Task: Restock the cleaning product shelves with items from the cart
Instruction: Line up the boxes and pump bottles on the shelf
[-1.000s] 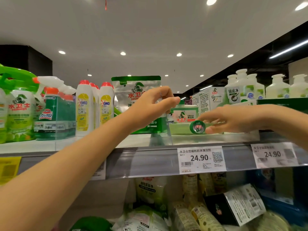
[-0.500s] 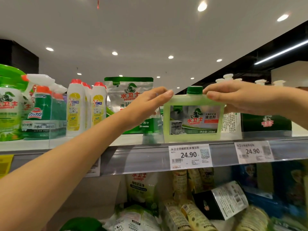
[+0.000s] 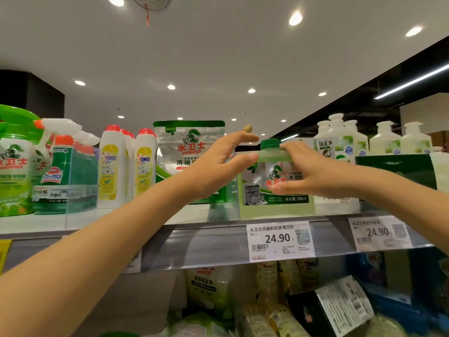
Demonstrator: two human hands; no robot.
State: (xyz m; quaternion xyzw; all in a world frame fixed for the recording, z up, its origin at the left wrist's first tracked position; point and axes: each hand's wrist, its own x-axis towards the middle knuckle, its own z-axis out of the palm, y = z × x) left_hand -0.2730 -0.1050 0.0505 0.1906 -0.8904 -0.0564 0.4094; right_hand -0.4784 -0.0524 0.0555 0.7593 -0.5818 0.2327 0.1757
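Note:
A pale green bottle (image 3: 277, 208) of dishwasher cleaner with a dark green cap stands upright at the front of the top shelf (image 3: 194, 244), above a 24.90 price tag (image 3: 279, 239). My right hand (image 3: 313, 171) grips it, fingers over its shoulder beside the cap and thumb pressed on the front label. My left hand (image 3: 218, 171) reaches in from the left with straight fingers, and its thumb tip touches the bottle's upper left corner. A silver and green pouch (image 3: 189, 142) stands right behind my left hand.
Left of the pouch stand white OMO bottles (image 3: 109, 166) and green spray bottles (image 3: 60, 166). To the right are a dark green box (image 3: 393, 171) and white pump bottles (image 3: 388, 139). The lower shelf holds pouches and bottles (image 3: 267, 300) lying loose.
The bottle lay on its side a second ago; my right hand stood it upright on the shelf. My right thumb has come down onto its label, and my left hand has closed in on its corner.

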